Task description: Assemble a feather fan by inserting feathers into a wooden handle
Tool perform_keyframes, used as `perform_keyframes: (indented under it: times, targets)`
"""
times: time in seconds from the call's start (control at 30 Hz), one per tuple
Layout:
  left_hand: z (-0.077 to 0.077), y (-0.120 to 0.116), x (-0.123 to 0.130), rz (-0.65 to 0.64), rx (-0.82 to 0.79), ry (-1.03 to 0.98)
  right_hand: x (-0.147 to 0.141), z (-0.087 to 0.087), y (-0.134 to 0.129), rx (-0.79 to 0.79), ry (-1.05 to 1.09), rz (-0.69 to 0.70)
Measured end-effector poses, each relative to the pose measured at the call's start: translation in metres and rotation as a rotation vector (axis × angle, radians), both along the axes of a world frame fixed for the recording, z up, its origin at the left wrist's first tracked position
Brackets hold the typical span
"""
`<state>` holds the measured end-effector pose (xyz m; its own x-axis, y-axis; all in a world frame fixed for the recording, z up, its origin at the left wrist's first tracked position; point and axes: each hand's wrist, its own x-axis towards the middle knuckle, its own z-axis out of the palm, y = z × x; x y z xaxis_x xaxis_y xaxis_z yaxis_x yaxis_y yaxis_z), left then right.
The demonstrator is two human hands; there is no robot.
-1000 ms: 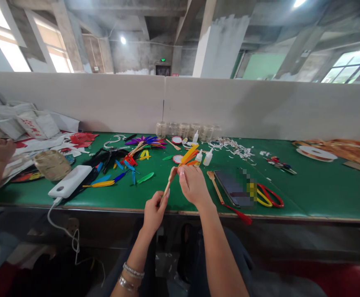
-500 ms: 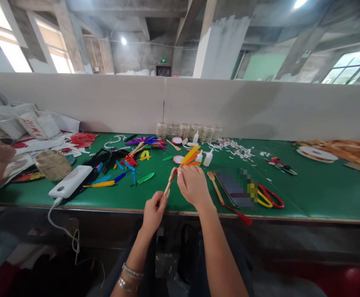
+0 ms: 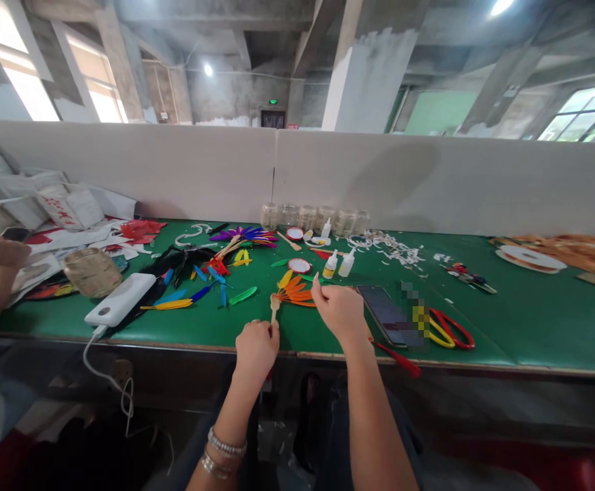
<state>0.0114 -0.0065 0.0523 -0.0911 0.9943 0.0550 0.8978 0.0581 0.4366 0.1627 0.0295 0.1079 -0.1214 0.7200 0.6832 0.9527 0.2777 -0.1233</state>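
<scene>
My left hand (image 3: 256, 349) is closed around the handle of a small wooden fan stick (image 3: 275, 308), low over the table's front edge. Orange feathers (image 3: 295, 292) spread out from the stick's top to the right, with one yellow feather (image 3: 285, 279) standing at the left side. Just right of the feathers is my right hand (image 3: 341, 310), its fingers curled in; anything between the fingertips is too small to make out. Behind it stand two white glue bottles (image 3: 346, 263). A round red-rimmed lid (image 3: 299, 265) lies behind the feathers.
Right of my hand lie a phone (image 3: 382, 314), red-and-yellow scissors (image 3: 451, 330) and a red tassel (image 3: 404, 361). Loose feathers (image 3: 220, 279), a power bank (image 3: 120, 300) and a jar (image 3: 91, 273) are at left. Glass jars (image 3: 308, 218) line the partition. Another person's hand (image 3: 1, 251) is far left.
The fan has come down toward the table, and its orange feathers now show spread out. My right hand has let go of the feathers and moved right and slightly down.
</scene>
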Motion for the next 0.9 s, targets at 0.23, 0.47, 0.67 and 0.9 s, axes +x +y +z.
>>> perform_keyframes:
  times: [0.23, 0.47, 0.67, 0.9]
  targets:
    - [0.024, -0.005, 0.005, -0.049, -0.155, 0.238, -0.002, -0.003, 0.0, -0.13, -0.056, 0.027]
    - [0.037, 0.039, -0.041, -0.051, -0.085, 0.315, 0.0, 0.0, -0.003, -0.323, -0.026, 0.059]
    - [0.036, 0.103, -0.108, 0.107, -0.004, 0.426, -0.001, 0.002, -0.002, -0.481, -0.09, 0.1]
    - [0.039, 0.122, -0.183, 0.19, -0.069, 0.473, 0.0, 0.004, -0.005, -0.551, -0.017, 0.143]
